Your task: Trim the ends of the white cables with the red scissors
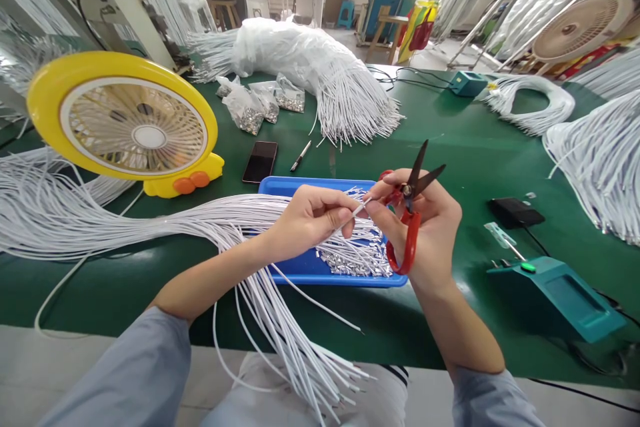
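My left hand (307, 219) pinches the end of a thin white cord (356, 212) over a blue tray (320, 269). My right hand (425, 224) grips red-handled scissors (410, 214), blades slightly apart and pointing up, while its fingertips meet the same cord end. A thick bundle of white cords (150, 217) runs from the left across the green table (450, 140) under my left wrist and hangs over the front edge. Silver-tipped cord ends (360, 254) lie in the tray.
A yellow desk fan (125, 124) stands at left. A phone (260, 162), a pen (301, 156) and bags of metal tips (250, 107) lie behind the tray. A teal device (560, 290) and a black box (515, 212) sit right. More cord bundles (600, 160) lie at right and back.
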Tool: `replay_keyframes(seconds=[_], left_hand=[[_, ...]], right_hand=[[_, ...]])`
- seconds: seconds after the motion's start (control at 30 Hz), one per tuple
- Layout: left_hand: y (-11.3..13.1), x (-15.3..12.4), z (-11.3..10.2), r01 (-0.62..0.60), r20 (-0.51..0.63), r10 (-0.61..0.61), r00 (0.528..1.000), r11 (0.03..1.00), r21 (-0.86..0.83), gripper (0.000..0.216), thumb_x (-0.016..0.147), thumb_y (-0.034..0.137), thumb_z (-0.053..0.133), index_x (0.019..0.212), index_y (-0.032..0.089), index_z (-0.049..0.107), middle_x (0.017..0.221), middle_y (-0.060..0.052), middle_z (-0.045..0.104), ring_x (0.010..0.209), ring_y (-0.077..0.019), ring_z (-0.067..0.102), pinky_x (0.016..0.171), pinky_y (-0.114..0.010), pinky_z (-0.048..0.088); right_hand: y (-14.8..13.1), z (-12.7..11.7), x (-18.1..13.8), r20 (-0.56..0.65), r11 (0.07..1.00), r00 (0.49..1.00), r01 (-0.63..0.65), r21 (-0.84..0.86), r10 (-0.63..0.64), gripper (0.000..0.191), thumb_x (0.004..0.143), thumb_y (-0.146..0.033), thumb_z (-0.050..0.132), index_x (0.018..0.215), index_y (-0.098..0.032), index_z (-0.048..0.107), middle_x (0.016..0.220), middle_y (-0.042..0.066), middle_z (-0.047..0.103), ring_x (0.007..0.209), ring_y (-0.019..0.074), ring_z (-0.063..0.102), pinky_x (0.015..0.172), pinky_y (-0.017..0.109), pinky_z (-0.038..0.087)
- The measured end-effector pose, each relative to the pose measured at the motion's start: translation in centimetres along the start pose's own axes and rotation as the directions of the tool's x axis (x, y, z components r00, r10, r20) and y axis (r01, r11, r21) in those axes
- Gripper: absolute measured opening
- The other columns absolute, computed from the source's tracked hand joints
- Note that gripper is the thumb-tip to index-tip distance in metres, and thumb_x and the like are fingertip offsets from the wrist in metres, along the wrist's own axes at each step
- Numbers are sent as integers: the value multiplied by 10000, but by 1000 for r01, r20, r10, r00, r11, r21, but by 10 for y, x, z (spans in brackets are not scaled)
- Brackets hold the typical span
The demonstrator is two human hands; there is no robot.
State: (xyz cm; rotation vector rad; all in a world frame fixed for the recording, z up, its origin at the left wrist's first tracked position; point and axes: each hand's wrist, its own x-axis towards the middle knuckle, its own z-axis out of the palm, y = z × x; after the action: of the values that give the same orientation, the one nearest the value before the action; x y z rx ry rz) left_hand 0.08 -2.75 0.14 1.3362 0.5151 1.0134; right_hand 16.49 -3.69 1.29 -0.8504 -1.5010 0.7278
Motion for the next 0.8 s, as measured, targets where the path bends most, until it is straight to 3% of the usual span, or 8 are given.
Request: replay_keyframes(seconds=[0.17,0.33,0.5,0.8], left_hand=[[0,-2,2,-109,-124,127,984,984,144,217,862,333,651,857,123,706,684,-26,634,453,-28,419,382,-147,320],[0,0,-2,-188,-214,224,951,967,173,216,859,323,658,833,115,711,636,-18,630,408,-18,386,367,-152,303],[0,3,-6,-218,-203,249,947,962,166,227,867,318,650,810,104,699,611,-20,619,420,-25,391,370,-146,289],[2,2,-6,-249,-180,284,942,949,196,217,882,260,627,734,106,668,594,-11,585,460,-37,409,406,-154,295]], right_hand=[[2,0,0,-4,998,1000,5,-65,-5,241,774,-198,704,981,-269,604,808,-15,683,706,147,634,610,299,482],[8,-5,3,62,917,986,164,-363,-152,310,737,-177,710,1024,-251,620,923,26,681,797,186,615,646,328,454],[7,-5,5,194,843,969,229,-487,-151,268,732,-198,710,992,-206,645,871,26,674,789,178,595,645,310,474],[8,-3,3,254,823,954,272,-499,-162,281,749,-222,705,1023,-193,646,850,36,671,800,181,583,684,316,507]])
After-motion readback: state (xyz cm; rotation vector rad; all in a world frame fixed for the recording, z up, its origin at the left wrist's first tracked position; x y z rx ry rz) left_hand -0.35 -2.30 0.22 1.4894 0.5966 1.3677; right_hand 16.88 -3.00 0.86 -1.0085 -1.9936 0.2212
